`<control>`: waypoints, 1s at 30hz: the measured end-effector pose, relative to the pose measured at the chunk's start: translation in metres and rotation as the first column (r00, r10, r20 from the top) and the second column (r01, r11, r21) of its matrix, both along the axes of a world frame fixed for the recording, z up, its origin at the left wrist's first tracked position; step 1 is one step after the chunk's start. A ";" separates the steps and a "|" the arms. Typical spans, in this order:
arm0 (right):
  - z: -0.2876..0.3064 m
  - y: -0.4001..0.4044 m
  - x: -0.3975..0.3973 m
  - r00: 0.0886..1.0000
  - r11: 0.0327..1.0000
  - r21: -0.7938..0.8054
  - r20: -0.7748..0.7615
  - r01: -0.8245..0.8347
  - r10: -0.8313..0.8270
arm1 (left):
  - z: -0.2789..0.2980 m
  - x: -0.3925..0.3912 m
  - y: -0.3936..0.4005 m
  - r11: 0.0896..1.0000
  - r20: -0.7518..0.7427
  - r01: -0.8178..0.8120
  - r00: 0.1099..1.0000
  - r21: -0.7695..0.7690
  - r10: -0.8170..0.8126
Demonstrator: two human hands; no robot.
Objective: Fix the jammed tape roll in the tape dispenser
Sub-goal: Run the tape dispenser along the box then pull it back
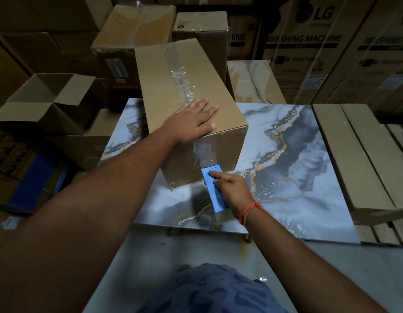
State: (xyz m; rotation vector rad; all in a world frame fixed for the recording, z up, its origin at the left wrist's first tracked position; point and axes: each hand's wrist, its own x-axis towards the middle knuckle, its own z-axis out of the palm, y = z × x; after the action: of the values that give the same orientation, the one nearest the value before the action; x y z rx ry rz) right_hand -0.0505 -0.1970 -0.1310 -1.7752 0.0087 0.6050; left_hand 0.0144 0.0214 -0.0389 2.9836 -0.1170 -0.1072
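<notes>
A blue tape dispenser (pixel 213 190) is pressed against the near end face of a long cardboard box (pixel 173 86) that lies on a marble-patterned table (pixel 286 177). My right hand (pixel 232 188) grips the dispenser, index finger laid along its top. A strip of clear tape (pixel 201 152) runs from the dispenser's serrated edge up the box face to the top seam. My left hand (pixel 192 120) lies flat with fingers spread on the box's top near corner. The tape roll itself is hidden under my right hand.
An open cardboard box (pixel 49 102) stands at the left. Flat cardboard packs (pixel 354 154) lie at the table's right. Stacked cartons, some printed with washing machine labels (pixel 308 41), fill the back. Grey floor lies below the table's near edge.
</notes>
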 end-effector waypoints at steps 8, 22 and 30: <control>0.026 0.025 0.026 0.974 0.997 -0.010 -0.212 0.078 -0.078 | -0.002 0.001 0.002 1.000 0.008 0.000 1.000 0.005 0.000; 0.018 0.034 0.029 0.973 0.992 -0.064 -0.197 0.106 -0.117 | 0.000 -0.001 0.000 1.000 0.000 0.003 1.000 0.003 -0.003; -0.015 -0.013 -0.015 0.995 0.921 -0.382 -0.093 -0.076 0.044 | 0.003 -0.001 -0.001 1.000 -0.011 -0.006 1.000 -0.012 0.006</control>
State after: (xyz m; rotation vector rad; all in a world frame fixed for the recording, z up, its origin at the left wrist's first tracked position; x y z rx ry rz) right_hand -0.0658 -0.2095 -0.1457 -2.1362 0.1398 0.7604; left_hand 0.0138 0.0203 -0.0361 2.9702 -0.1068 -0.1222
